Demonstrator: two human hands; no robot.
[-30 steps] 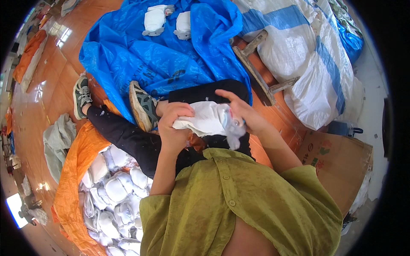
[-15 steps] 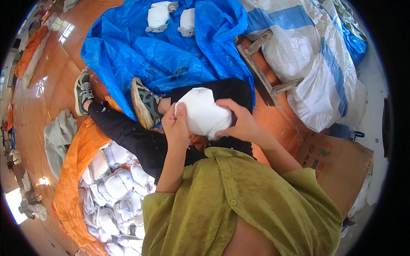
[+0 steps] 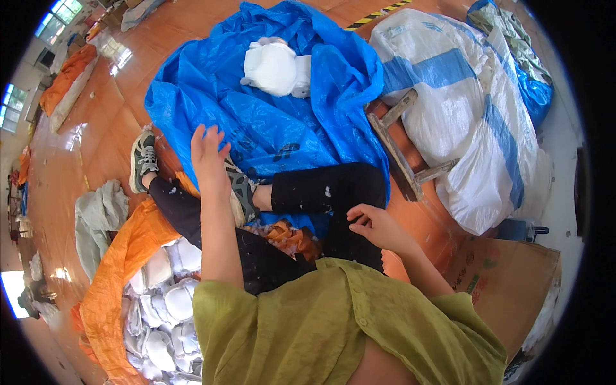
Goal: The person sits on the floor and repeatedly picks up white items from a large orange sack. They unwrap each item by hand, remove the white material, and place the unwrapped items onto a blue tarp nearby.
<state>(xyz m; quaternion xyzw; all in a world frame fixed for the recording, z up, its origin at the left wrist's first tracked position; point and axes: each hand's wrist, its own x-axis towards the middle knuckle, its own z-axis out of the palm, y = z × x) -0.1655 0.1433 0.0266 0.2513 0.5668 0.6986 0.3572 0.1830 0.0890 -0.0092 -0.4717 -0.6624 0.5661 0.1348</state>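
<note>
My left hand (image 3: 210, 154) is raised over the near edge of the blue sheet (image 3: 212, 90), its fingers apart and nothing in it. Above my bent knee, my right hand (image 3: 372, 224) is empty too, with fingers loosely curled and apart. A soft white stuffed piece (image 3: 269, 67) lies on the blue sheet, beyond both hands. It partly covers another white piece (image 3: 301, 76) at its right. At my left side an orange sack (image 3: 106, 295) stands open, holding many white, rounded padded pieces (image 3: 179, 300).
A wooden frame like an upturned stool (image 3: 394, 151) lies right of the blue sheet. Beyond it stand bulky white sacks with blue stripes (image 3: 443, 96). A cardboard box (image 3: 507, 276) is at my right. Grey cloth (image 3: 99, 218) lies on the orange floor near my shoe (image 3: 142, 160).
The white stuffed piece has left both hands and now rests on the blue sheet with the others. My left hand has moved left, my right hand slightly right and nearer me. The view has shifted.
</note>
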